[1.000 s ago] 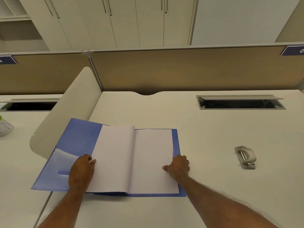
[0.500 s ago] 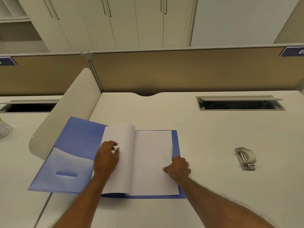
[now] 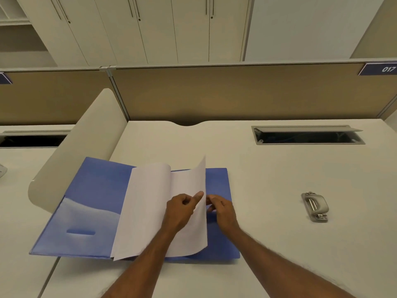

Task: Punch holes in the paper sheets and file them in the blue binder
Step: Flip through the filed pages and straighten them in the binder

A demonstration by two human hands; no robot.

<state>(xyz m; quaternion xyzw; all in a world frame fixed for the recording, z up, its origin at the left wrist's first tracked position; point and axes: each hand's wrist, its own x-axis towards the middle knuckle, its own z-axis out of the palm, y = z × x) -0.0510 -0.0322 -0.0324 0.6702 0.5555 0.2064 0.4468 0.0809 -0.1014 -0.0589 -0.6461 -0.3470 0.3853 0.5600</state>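
— Where the blue binder [image 3: 90, 201] lies open on the desk [image 3: 268, 173], what sits inside?
— Paper sheets [image 3: 144, 211], stacked along its spine. The left hand [image 3: 182, 209] pinches one raised sheet [image 3: 198, 179] with thumb and forefinger, other fingers curled.
— And the right hand [image 3: 224, 212]?
— Its fingertips pinch that sheet's edge from the other side. Well apart to the right, the hole punch [image 3: 315, 207] rests on the desk.

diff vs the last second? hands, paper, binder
Left hand moved right, from the blue binder's left side across the pages, and now pinches the outer edge of the right-hand sheet. That sheet rose from flat to standing. Right hand lifted off it, fingers curled just behind the edge; grip unclear. Binder and hole punch stayed put.
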